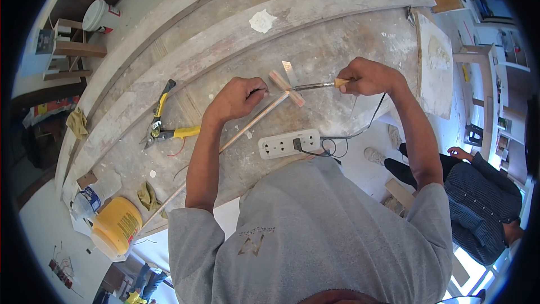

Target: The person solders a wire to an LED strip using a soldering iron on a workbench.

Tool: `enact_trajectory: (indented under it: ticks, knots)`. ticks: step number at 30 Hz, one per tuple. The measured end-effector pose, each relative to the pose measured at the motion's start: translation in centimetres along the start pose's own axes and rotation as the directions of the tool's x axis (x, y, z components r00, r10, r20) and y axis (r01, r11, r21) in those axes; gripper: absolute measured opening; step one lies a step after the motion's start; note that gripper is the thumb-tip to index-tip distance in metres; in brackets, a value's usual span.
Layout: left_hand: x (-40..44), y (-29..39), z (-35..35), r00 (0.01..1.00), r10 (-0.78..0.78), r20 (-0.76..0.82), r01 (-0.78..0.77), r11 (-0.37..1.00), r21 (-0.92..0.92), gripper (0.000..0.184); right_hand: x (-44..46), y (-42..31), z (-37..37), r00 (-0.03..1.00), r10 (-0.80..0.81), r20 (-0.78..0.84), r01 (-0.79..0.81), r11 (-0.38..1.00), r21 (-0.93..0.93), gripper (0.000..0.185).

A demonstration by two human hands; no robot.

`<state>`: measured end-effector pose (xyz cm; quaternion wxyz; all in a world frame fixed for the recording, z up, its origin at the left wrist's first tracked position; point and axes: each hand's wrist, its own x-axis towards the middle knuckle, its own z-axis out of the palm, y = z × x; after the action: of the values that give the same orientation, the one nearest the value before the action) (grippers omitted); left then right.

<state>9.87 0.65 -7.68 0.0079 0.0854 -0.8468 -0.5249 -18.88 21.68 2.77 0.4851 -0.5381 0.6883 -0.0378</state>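
Because the rod (257, 118) is unheld at its far end, it could be pushed askew by the soldering iron (315, 86) gripped in the right hand (368, 76); the left hand (232, 100) is closed, possibly on wire.

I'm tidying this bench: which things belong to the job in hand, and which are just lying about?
Job, probably:
- wooden-handled metal iron, in the right hand
- thin copper-coloured rod at its tip
- white plastic power strip

Lying about:
- yellow-and-black metal snips
- yellow plastic tub
- clear plastic bottle
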Motion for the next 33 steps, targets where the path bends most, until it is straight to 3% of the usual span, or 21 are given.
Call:
enact_trajectory:
  ticks: [9, 16, 21, 25, 27, 33]
  knots:
    - [0.0, 0.2, 0.0, 1.000, -0.006, 0.001, 0.006, 1.000, 0.006, 0.012, 0.3, -1.1, -0.7, 0.972, 0.206, 0.114, -0.217, 0.972, 0.092, 0.029]
    - [0.0, 0.4, -0.2, 1.000, 0.007, 0.000, -0.007, 1.000, 0.012, 0.012, 0.5, -1.2, -0.9, 0.976, 0.199, 0.084, -0.202, 0.979, 0.027, 0.029]
    - [0.0, 0.2, -0.2, 1.000, 0.018, -0.010, -0.018, 1.000, 0.003, 0.011, 0.4, -1.0, -1.0, 0.999, -0.009, -0.053, 0.000, 0.986, -0.168, 0.027]
    - [-0.1, -0.1, -0.1, 1.000, 0.024, -0.004, -0.024, 1.000, -0.004, 0.010, 0.4, -0.5, -0.5, 0.994, -0.069, -0.085, 0.049, 0.974, -0.223, 0.025]
    - [-0.1, 0.0, -0.1, 1.000, 0.020, -0.004, -0.020, 1.000, -0.006, 0.010, 0.3, 0.3, 0.2, 0.944, -0.229, -0.237, 0.140, 0.929, -0.342, 0.027]
    - [-0.1, -0.3, 0.2, 0.999, 0.031, -0.039, -0.034, 0.998, -0.060, 0.014, -0.1, 0.2, 0.4, 0.903, -0.263, -0.341, 0.146, 0.932, -0.331, 0.029]
